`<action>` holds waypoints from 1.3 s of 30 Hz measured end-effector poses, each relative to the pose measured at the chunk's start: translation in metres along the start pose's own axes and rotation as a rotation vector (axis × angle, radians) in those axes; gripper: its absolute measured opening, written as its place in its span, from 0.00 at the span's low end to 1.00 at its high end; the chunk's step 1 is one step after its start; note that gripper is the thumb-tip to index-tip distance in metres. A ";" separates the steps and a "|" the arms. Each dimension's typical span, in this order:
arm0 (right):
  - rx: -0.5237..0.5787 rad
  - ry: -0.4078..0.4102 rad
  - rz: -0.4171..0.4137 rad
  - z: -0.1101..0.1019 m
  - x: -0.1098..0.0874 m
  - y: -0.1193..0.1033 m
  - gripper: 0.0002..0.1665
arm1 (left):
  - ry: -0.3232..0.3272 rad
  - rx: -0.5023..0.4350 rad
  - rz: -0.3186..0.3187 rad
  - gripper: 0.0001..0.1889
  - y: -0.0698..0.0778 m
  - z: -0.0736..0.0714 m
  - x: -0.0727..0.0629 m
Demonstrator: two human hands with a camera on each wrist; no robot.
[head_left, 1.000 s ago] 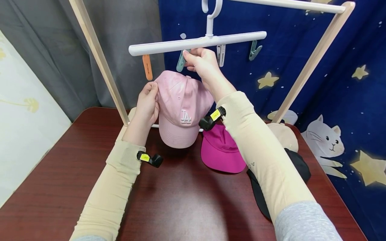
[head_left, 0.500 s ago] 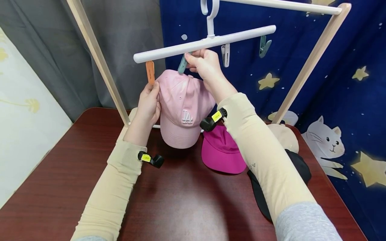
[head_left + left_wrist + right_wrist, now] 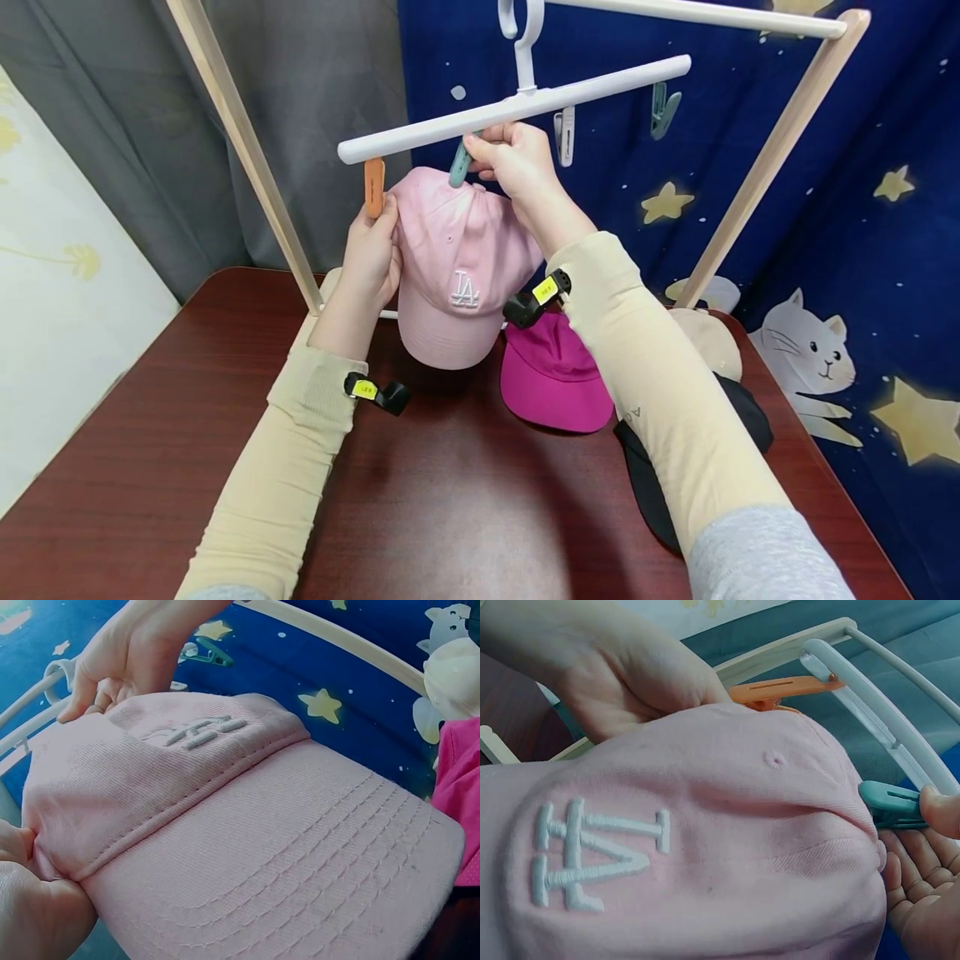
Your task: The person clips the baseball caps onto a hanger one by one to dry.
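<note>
A pink baseball cap (image 3: 453, 250) with a white LA emblem hangs brim down below a white clip hanger (image 3: 513, 107). My left hand (image 3: 371, 254) pinches the cap's edge on the left side, right by an orange clip (image 3: 373, 187). With thumb and fingers, my right hand (image 3: 525, 162) pinches a teal clip (image 3: 892, 804) on the hanger. The clip's lower end meets the crown's top edge in the right wrist view. Tilted, the hanger has its left end lower than its right. Farther right on it hang a white clip (image 3: 566, 137) and another teal clip (image 3: 663, 110).
A magenta cap (image 3: 555, 375) lies on the dark red table (image 3: 442, 492) behind the right forearm. Beyond that arm are a black cap (image 3: 652, 483) and a beige cap (image 3: 708, 337). The rack's wooden posts (image 3: 251, 154) stand on both sides.
The hanger has tilted further, its left end dropping and its right end rising. The pinched teal clip has come down onto the cap's top edge, and the cap has risen slightly.
</note>
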State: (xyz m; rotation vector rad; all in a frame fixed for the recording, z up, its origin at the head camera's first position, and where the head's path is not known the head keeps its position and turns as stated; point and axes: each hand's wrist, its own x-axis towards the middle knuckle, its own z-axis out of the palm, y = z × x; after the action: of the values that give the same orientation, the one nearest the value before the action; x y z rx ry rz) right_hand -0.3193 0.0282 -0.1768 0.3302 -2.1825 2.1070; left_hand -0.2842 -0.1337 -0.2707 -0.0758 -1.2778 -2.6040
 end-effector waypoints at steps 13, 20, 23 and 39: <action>0.106 -0.018 0.045 -0.002 -0.004 0.003 0.08 | 0.036 -0.055 -0.008 0.18 0.002 0.005 0.002; 0.160 -0.032 0.029 -0.004 -0.005 0.007 0.14 | 0.007 -0.011 -0.002 0.20 0.001 0.005 0.002; 0.164 -0.034 0.015 -0.005 -0.006 0.007 0.14 | -0.006 -0.001 -0.002 0.18 0.000 0.003 0.002; 0.150 -0.091 -0.010 -0.005 -0.010 0.013 0.23 | 0.046 0.163 0.052 0.07 -0.003 -0.008 0.005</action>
State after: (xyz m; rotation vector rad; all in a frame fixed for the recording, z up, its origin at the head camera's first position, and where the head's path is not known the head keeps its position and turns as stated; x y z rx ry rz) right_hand -0.3133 0.0342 -0.1914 0.4559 -2.0686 2.2989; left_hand -0.2891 -0.1390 -0.2769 -0.0197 -1.4455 -2.4346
